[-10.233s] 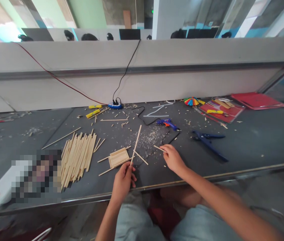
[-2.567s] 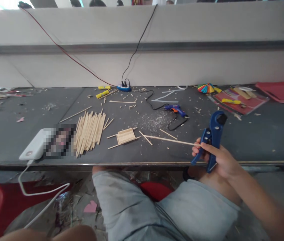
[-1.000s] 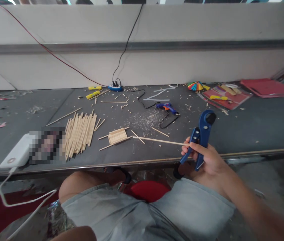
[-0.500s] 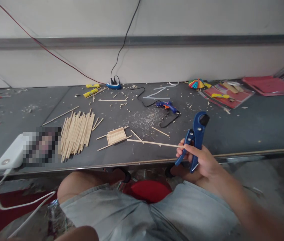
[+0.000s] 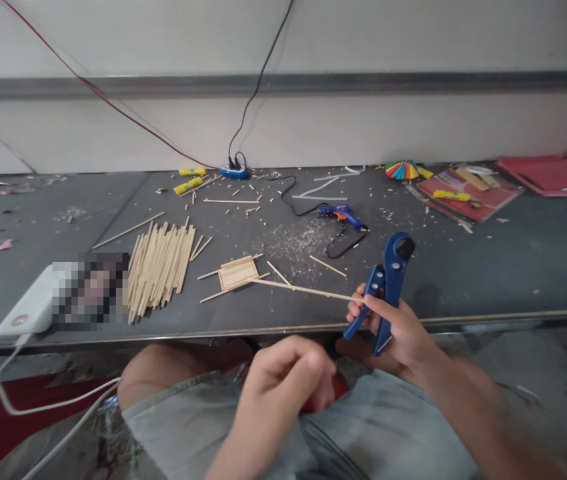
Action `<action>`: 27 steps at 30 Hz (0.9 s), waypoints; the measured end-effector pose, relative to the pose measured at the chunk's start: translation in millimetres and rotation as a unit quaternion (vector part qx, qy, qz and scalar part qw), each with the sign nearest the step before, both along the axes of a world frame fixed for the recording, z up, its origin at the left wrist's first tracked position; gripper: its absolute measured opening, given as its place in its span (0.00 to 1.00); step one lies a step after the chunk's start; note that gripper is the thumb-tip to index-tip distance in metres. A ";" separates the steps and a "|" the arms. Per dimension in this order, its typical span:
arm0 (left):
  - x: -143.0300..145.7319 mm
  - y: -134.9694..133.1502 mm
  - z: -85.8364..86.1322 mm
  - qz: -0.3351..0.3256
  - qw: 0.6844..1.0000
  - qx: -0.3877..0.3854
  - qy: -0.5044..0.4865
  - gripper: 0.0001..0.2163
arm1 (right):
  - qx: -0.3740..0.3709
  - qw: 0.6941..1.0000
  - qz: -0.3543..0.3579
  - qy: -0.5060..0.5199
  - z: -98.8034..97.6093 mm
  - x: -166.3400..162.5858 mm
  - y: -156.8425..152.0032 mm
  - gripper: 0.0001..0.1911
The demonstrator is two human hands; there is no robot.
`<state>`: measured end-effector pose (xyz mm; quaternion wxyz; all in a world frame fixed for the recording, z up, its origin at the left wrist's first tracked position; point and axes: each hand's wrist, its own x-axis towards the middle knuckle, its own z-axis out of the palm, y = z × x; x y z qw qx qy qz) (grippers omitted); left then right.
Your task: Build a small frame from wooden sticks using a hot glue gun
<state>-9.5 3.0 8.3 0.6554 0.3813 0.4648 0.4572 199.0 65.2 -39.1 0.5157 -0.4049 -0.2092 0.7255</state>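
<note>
- Head view, right hand: the person's right hand (image 5: 403,330), at the table's near edge, grasps a blue cutter (image 5: 392,283) and pinches a long wooden stick (image 5: 308,289) between thumb and fingers.
- Head view, the stick: it points left over the dark table (image 5: 478,280), its far end overlapping a small wooden panel (image 5: 239,274); whether they touch cannot be told.
- Head view, left hand: the left hand (image 5: 286,380), slightly blurred, is above the lap with fingers curled inward; whether it is clenched on anything cannot be told.
- Head view, around them: a pile of sticks (image 5: 161,270) lies left of the panel. Beyond the cutter rests a blue glue gun (image 5: 342,215). Near the wall are two yellow tubes (image 5: 189,185), a blue power socket (image 5: 234,173) and, farther right, a red folder (image 5: 548,175).
</note>
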 end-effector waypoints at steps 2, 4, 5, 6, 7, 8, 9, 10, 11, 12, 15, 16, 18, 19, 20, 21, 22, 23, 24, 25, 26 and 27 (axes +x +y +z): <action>19.9 15.8 -15.3 0.072 0.997 -0.024 -0.004 0.11 | 0.004 1.000 0.002 0.003 -0.5 -5.0 -2.0 0.08; 34.3 25.0 -30.5 0.113 0.992 -0.042 -0.043 0.18 | 0.015 1.000 0.011 0.000 -1.6 -10.1 -4.9 0.08; 38.9 27.3 -37.1 0.118 0.990 -0.041 -0.063 0.21 | 0.020 1.000 0.019 -0.007 -2.4 -12.7 -6.8 0.09; 41.8 28.6 -42.6 0.115 0.989 -0.039 -0.084 0.22 | 0.022 0.999 0.025 -0.018 -3.2 -15.3 -8.9 0.09; 43.6 29.2 -46.8 0.114 0.987 -0.039 -0.104 0.22 | 0.024 0.999 0.030 -0.029 -4.3 -17.7 -11.2 0.09; 44.4 29.4 -49.7 0.115 0.985 -0.039 -0.122 0.20 | 0.024 0.998 0.035 -0.040 -5.5 -20.0 -13.7 0.09; 44.8 29.5 -51.4 0.112 0.983 -0.039 -0.140 0.16 | 0.022 0.998 0.040 -0.047 -6.8 -22.2 -16.3 0.09; 44.9 29.6 -52.2 0.109 0.981 -0.038 -0.159 0.13 | 0.021 0.997 0.043 -0.053 -8.4 -24.1 -18.9 0.10; 44.9 29.7 -52.2 0.104 0.978 -0.039 -0.179 0.10 | 0.019 0.997 0.047 -0.058 -10.2 -25.8 -21.4 0.10; 45.0 30.1 -51.8 0.098 0.974 -0.040 -0.199 0.08 | 0.017 0.996 0.050 -0.066 -12.1 -27.4 -23.7 0.10; 45.6 32.1 -50.2 0.091 0.966 -0.056 -0.236 0.07 | 0.003 0.994 0.048 -0.100 -17.8 -30.7 -28.5 0.12; 45.5 33.2 -49.9 0.092 0.965 -0.063 -0.237 0.06 | -0.001 0.993 0.046 -0.111 -19.6 -31.2 -29.1 0.13; 44.1 36.2 -49.6 0.101 0.965 -0.072 -0.233 0.06 | -0.008 0.991 0.040 -0.129 -22.5 -30.9 -28.6 0.15; 42.6 38.2 -49.7 0.109 0.964 -0.074 -0.230 0.07 | -0.010 0.990 0.036 -0.136 -23.7 -29.8 -27.6 0.15; 40.5 40.6 -50.0 0.118 0.964 -0.074 -0.227 0.07 | -0.011 0.989 0.032 -0.144 -24.5 -28.2 -26.0 0.15; 37.6 43.3 -50.4 0.125 0.964 -0.072 -0.223 0.08 | -0.012 0.988 0.026 -0.151 -25.0 -26.0 -24.0 0.15; 34.1 46.3 -51.2 0.129 0.966 -0.069 -0.214 0.08 | -0.012 0.988 0.020 -0.156 -25.1 -23.3 -21.6 0.15; 29.8 49.5 -52.1 0.127 0.970 -0.066 -0.197 0.09 | -0.010 0.987 0.014 -0.160 -24.7 -20.2 -18.8 0.15; 24.9 52.8 -53.2 0.115 0.976 -0.062 -0.171 0.09 | -0.007 0.986 0.011 -0.166 -23.7 -16.7 -15.6 0.15; 19.4 56.3 -54.3 0.098 0.985 -0.057 -0.131 0.10 | -0.002 0.985 0.008 -0.173 -22.0 -13.0 -12.1 0.15; 13.5 59.7 -55.1 0.071 0.993 -0.050 -0.079 0.11 | 0.005 0.983 0.008 -0.184 -19.6 -9.3 -8.3 0.16; 7.5 63.0 -55.4 0.042 0.998 -0.036 -0.020 0.12 | 0.016 0.979 0.011 -0.201 -16.5 -5.9 -4.3 0.16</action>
